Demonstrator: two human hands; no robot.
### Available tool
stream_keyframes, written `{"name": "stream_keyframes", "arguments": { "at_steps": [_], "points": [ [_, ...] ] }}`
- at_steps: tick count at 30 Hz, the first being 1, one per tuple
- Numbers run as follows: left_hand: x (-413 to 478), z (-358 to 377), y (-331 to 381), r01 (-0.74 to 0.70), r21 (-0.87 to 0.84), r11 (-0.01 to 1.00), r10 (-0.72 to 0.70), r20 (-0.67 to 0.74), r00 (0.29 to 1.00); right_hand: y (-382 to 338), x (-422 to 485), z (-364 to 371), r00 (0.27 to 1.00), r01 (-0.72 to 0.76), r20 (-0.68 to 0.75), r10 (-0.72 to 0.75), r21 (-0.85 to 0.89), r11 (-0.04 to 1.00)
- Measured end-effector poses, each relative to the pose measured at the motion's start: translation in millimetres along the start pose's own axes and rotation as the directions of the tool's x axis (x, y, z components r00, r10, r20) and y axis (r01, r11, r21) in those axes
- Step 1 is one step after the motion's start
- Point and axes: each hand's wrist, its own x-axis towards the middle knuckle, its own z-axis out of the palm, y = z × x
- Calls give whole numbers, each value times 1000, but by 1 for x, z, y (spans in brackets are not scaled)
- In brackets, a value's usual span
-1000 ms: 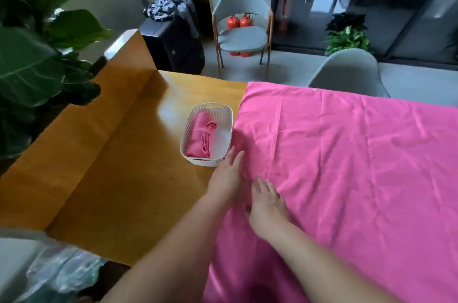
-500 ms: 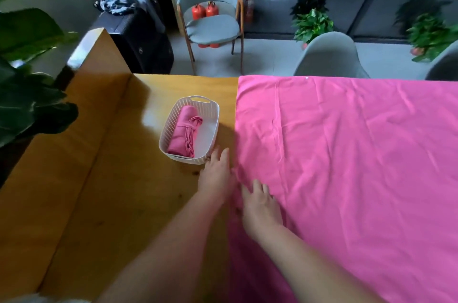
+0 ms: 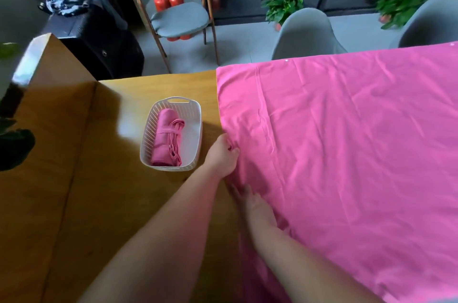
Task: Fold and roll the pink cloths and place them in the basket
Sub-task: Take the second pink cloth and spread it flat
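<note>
Warm brown wooden surface fills the lower left of the frame, and your work sits at its centre. Nearest you, your right hand lies on the left edge of the big, flat-spread pink cloth, fingers straight and pressing down, gripping nothing. Just above it, your left hand has its fingers curled, pinching that same edge into a small ridge. The cloth covers the right half of the frame.

To fold well, I'd have both hands pinch that edge, set well apart along it. Lift together and carry it across so the edges meet squarely, then smooth the creases before rolling. Keep your left wrist off the white slatted plastic basket, which stands just left of it.

Counted: one spread cloth, one rolled pink cloth lying inside the basket, one basket. Farther up the frame stand three grey chairs and two red fire extinguishers.
</note>
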Motion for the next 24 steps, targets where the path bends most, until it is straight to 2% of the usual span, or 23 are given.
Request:
{"name": "stream_keyframes", "arguments": {
  "at_steps": [4, 6, 10, 16, 18, 24],
  "points": [
    [12, 5, 5, 49, -86, 995, -53, -43, 998, 1, 1, -5, 997, -70, -5, 71, 100, 993],
    [15, 6, 9, 74, -127, 989, -81, -57, 995, 2, -3, -5, 996, -60, -70, 63, 39, 997],
    [11, 6, 21, 91, -169, 981, -101, -53, 994, 4, -12, -11, 976, -150, -142, 168, 127, 981],
    [17, 13, 29, 124, -139, 983, -136, -77, 988, 4, -30, -27, 943, -94, -310, 117, 89, 992],
    [16, 15, 30, 120, -147, 982, -131, -65, 989, 3, -30, -29, 940, -98, -318, 123, 96, 991],
    [26, 10, 39, 150, -429, 891, -178, -25, 984, 1, -35, -32, 938, -96, -321, 133, 128, 987]
  ]
}}
